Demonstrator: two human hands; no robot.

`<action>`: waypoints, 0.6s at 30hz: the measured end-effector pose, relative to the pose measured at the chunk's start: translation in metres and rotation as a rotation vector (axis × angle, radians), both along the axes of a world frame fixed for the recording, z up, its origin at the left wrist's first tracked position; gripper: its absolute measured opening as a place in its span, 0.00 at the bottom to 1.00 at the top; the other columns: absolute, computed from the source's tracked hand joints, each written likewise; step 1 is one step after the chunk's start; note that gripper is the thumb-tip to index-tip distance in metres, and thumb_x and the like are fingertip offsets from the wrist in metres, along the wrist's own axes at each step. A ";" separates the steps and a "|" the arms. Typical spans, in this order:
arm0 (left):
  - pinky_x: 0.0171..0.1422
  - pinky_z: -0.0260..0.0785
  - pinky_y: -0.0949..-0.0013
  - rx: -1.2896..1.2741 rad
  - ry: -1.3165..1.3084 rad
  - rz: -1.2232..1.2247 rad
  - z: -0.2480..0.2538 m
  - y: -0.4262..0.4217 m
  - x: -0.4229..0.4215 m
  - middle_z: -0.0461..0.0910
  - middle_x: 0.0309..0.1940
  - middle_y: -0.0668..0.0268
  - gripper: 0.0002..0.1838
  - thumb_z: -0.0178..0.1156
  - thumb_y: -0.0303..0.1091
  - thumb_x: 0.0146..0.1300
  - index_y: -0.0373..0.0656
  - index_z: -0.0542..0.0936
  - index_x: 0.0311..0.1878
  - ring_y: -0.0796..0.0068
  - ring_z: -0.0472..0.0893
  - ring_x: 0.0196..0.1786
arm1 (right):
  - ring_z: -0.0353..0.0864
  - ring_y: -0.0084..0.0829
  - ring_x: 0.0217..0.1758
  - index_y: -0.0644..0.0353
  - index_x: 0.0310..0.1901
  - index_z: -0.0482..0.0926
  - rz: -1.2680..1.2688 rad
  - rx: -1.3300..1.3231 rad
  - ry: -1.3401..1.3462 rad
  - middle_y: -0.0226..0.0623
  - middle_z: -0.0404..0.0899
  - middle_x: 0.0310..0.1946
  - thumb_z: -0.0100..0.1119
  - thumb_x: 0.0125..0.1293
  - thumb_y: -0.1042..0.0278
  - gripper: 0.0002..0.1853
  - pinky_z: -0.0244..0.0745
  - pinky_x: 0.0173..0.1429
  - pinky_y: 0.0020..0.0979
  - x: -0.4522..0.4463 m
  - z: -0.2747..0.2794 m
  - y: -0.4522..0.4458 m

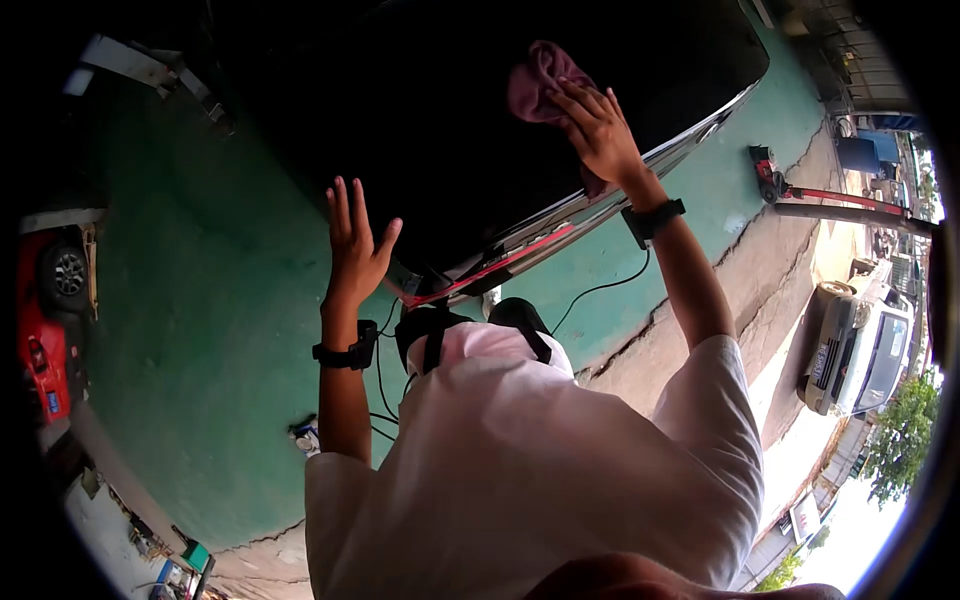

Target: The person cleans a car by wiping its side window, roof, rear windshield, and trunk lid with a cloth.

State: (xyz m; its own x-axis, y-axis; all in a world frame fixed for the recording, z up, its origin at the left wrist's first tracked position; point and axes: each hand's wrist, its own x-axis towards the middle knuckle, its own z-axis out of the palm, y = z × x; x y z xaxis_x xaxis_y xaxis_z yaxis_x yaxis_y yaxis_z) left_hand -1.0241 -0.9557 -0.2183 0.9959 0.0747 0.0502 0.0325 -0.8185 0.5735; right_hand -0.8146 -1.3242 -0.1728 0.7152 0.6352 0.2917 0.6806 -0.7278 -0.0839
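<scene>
A mauve cloth [540,85] lies bunched on the glossy black panel of a car [420,120]. My right hand [600,135] presses on the cloth with its fingers over the near edge, and part of the cloth hangs below the palm. Over by the panel's left edge, my left hand [358,250] is open, its fingers stretched out and the thumb apart, holding nothing. Whether it touches the panel, I cannot tell. Dark bands with small devices sit on both wrists. A red strip [500,268] and light trim run along the car's near edge.
Black cables [600,290] hang near my body over the green floor [200,350]. A red car [45,330] stands at the far left. On the right are a red-handled floor jack [768,175], a post [850,215] and a white vehicle [855,345] outside.
</scene>
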 end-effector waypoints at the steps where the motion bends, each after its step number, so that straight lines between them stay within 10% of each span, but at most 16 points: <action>1: 0.84 0.42 0.40 -0.021 0.057 0.019 0.003 -0.017 -0.012 0.32 0.84 0.45 0.49 0.54 0.59 0.75 0.41 0.41 0.84 0.40 0.36 0.85 | 0.65 0.43 0.78 0.42 0.73 0.71 -0.052 0.114 -0.019 0.35 0.68 0.75 0.48 0.78 0.55 0.24 0.54 0.80 0.58 0.029 -0.010 -0.034; 7: 0.82 0.41 0.33 0.122 0.017 0.139 -0.010 -0.091 -0.041 0.31 0.83 0.41 0.53 0.53 0.60 0.75 0.27 0.38 0.81 0.38 0.33 0.85 | 0.65 0.49 0.77 0.42 0.72 0.72 -0.409 0.170 -0.290 0.43 0.70 0.73 0.49 0.74 0.51 0.26 0.57 0.79 0.50 0.170 -0.090 -0.186; 10: 0.83 0.39 0.36 0.118 0.099 0.240 -0.004 -0.098 -0.043 0.32 0.83 0.41 0.53 0.51 0.60 0.76 0.26 0.38 0.80 0.39 0.33 0.85 | 0.62 0.50 0.79 0.41 0.72 0.71 -0.601 0.222 -0.236 0.42 0.68 0.75 0.49 0.73 0.50 0.27 0.55 0.79 0.56 0.126 -0.060 -0.113; 18: 0.86 0.36 0.46 0.124 0.096 0.209 -0.002 -0.093 -0.039 0.33 0.83 0.40 0.52 0.49 0.61 0.76 0.23 0.39 0.80 0.38 0.34 0.84 | 0.65 0.42 0.77 0.48 0.67 0.76 0.109 0.309 0.030 0.38 0.68 0.74 0.56 0.70 0.61 0.24 0.55 0.81 0.54 -0.063 -0.015 0.072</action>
